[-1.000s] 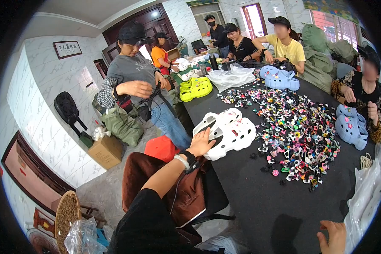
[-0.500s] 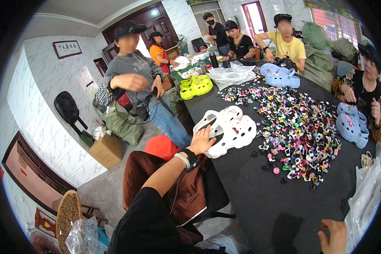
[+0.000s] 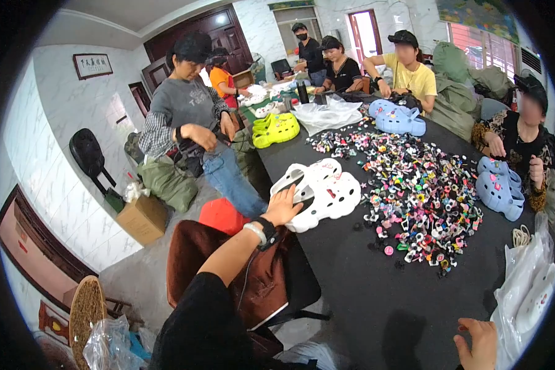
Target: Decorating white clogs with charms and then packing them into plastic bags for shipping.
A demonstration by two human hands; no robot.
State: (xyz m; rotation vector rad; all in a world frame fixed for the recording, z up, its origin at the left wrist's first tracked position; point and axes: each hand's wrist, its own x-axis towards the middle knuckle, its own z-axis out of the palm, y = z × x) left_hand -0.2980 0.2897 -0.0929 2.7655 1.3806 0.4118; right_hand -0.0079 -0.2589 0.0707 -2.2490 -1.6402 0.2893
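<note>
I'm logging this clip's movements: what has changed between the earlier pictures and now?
The scene slid slightly left as the camera shifted. The grey-shirted co-worker's hand, raised earlier, lowered toward the waist. Nothing was taken or let go: the left hand stays on the white, holed clogs, the empty right hand near the clear plastic bag.

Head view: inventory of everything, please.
White clogs: several, white, table's left, far end
Lime clogs: two, lime, far left
Blue clogs: four, light blue, far and right
Charms: many, multicoloured, middle
Table: one, black, centre
Bags: several, clear, table and lower left
Chair: one, brown, table's left
Carton: one, brown, left floor
Sacks: several, green, left and right
Coworkers: six, varied clothing, around table
Left grip: one, bare, on white clogs
Right grip: one, bare, lower right
</note>
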